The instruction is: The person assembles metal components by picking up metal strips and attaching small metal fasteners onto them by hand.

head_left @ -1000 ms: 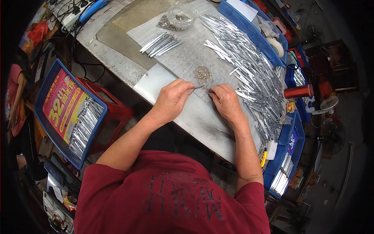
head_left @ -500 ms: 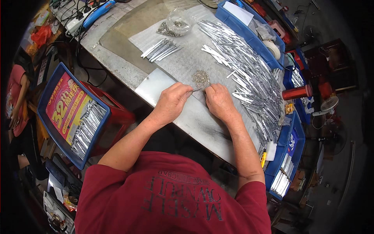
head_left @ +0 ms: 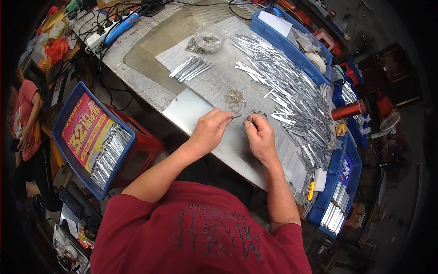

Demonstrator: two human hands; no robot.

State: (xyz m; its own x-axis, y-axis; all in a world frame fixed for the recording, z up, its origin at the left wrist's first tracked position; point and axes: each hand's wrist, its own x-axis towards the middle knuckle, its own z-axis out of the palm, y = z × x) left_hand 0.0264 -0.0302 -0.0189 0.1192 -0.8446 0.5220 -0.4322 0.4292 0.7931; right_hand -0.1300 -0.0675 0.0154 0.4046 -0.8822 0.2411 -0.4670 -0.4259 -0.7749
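My left hand (head_left: 211, 131) pinches a thin, short metal piece (head_left: 236, 116) whose tip sticks out to the right past the fingertips. Across a small gap, my right hand (head_left: 262, 138) is closed, thumb against curled forefinger; anything in it is too small to make out. Just beyond both hands lies a heap of small brass-coloured parts (head_left: 235, 99). A few tiny dark parts (head_left: 258, 112) show past my right fingertips. To the right of the hands spreads a large pile of silvery metal strips (head_left: 292, 93). Another small group of strips (head_left: 190, 68) lies farther off to the left.
A clear plastic bag of small parts (head_left: 207, 40) sits at the far side of the worktable (head_left: 182, 102). Blue bins (head_left: 335, 192) line the right edge, near a yellow-handled tool (head_left: 311, 190). A blue tray of strips (head_left: 98, 144) rests on a red stool at left. Another person (head_left: 27, 116) is beyond.
My hands have drawn apart, the right one shifting right and nearer to me. Tiny dark parts now show beyond it. The whole view has shifted slightly.
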